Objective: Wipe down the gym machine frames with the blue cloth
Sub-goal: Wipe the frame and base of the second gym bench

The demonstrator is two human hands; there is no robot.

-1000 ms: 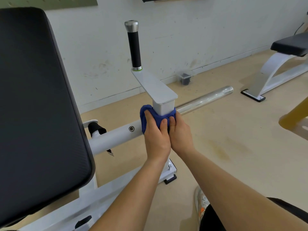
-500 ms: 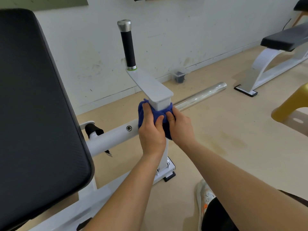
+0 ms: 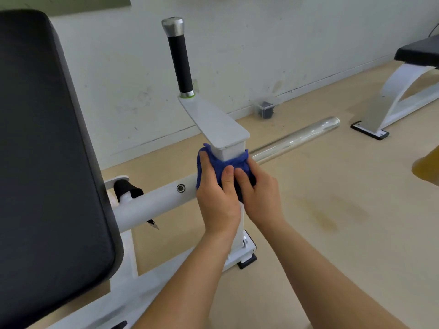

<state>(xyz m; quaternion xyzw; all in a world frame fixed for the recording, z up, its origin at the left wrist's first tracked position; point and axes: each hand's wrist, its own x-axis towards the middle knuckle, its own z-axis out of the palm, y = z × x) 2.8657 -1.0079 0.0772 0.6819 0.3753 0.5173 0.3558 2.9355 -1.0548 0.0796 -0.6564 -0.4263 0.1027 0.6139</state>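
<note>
In the middle of the room, the blue cloth (image 3: 222, 163) is wrapped around the square white post (image 3: 229, 151) of the gym machine, just under the flat white plate (image 3: 213, 119) on top. Both hands hold it there. The left hand (image 3: 217, 198) curls its fingers around the cloth on the left side and presses its thumb on the front. The right hand (image 3: 260, 193) grips the cloth from the right side. The two thumbs lie right next to each other.

A black handle (image 3: 180, 65) with a silver cap stands up at the far end of the plate. A round white bar (image 3: 154, 203) goes from the post to the big black pad (image 3: 47, 150) on the left. A shiny bar (image 3: 297, 138) sticks out to the right, behind the hands. A small dark box (image 3: 265, 109) sits by the wall. Far to the right is a bench (image 3: 403, 91) with white legs.
</note>
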